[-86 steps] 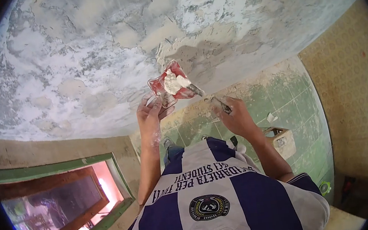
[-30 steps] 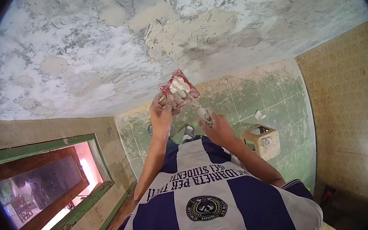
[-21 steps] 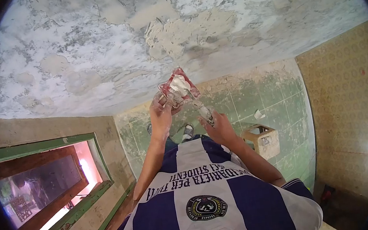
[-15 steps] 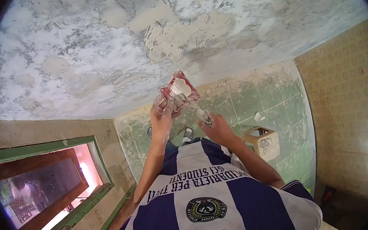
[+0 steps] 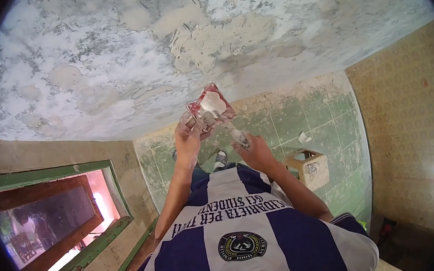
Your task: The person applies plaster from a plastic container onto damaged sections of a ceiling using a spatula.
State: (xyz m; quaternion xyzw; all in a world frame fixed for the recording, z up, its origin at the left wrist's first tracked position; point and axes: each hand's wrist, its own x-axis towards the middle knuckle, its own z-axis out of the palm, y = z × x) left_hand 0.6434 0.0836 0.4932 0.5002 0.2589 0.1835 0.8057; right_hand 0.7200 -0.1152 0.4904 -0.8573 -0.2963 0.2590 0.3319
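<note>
My left hand (image 5: 188,137) is closed around the near left edge of a red, putty-smeared plate (image 5: 228,110), possibly plastic. On it lies a smooth lump of whitish putty (image 5: 213,104). In my right hand (image 5: 256,153) is the handle of a putty knife (image 5: 236,133), caked with pale putty. The knife points up and left, its front end at the near edge of the red plate; the blade is hard to make out against the putty. Both hands are in front of my waist, just short of the patchy plastered wall (image 5: 223,41).
A worn stool (image 5: 314,170) stands on the green tiled floor (image 5: 288,115) to my right, near a small white scrap (image 5: 304,137). A green-framed window (image 5: 48,172) is at left. A patterned wall (image 5: 400,81) rises at right.
My left hand and the red plate have shifted very slightly left. The right hand, still on the putty knife, has barely moved.
</note>
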